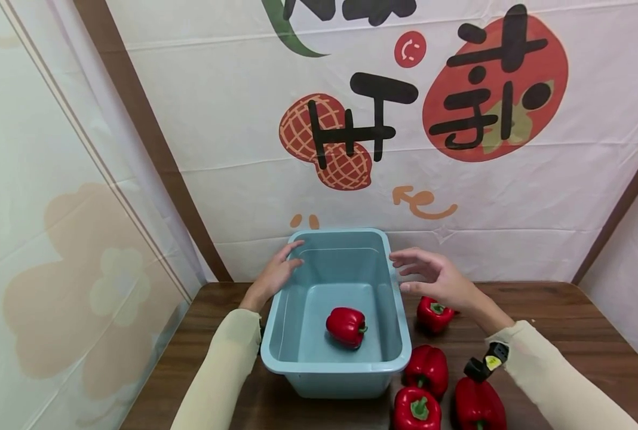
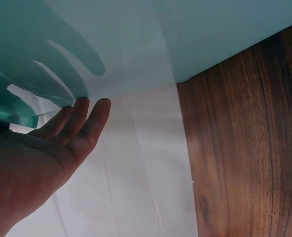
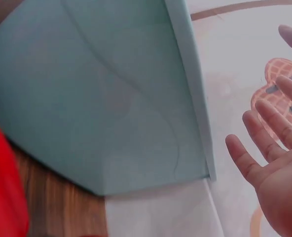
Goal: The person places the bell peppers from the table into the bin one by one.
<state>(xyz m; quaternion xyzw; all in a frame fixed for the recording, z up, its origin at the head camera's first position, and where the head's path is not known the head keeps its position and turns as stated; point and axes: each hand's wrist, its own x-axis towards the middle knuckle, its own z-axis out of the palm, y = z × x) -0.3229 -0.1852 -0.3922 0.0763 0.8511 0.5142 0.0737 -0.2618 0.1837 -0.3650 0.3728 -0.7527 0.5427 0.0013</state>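
Basin (image 1: pixel 335 368) at lower centre of the head view should prove light, stiff and slightly slippery, best held by both long rims; it is pale blue, deep, one glossy red pepper (image 1: pixel 344 326) inside. Left hand (image 1: pixel 275 276) and right hand (image 1: pixel 444 279) flank it, fingers extended, loosely spread.

- Rear pepper (image 1: pixel 435 318) partly covered by right hand (image 1: pixel 439 279), head view.
- Front-left pepper (image 1: pixel 417 413) and front-right pepper (image 1: pixel 481 407) cropped by bottom edge; the latter overlapped by wrist camera (image 1: pixel 477 369).
- Left hand (image 1: pixel 273 276) partly hidden by tub (image 1: pixel 335 366).
- Upper lettering (image 1: pixel 379 8) cropped by top edge.
- Right wrist view: red pepper (image 3: pixel 5 185) blurred, cropped at left.
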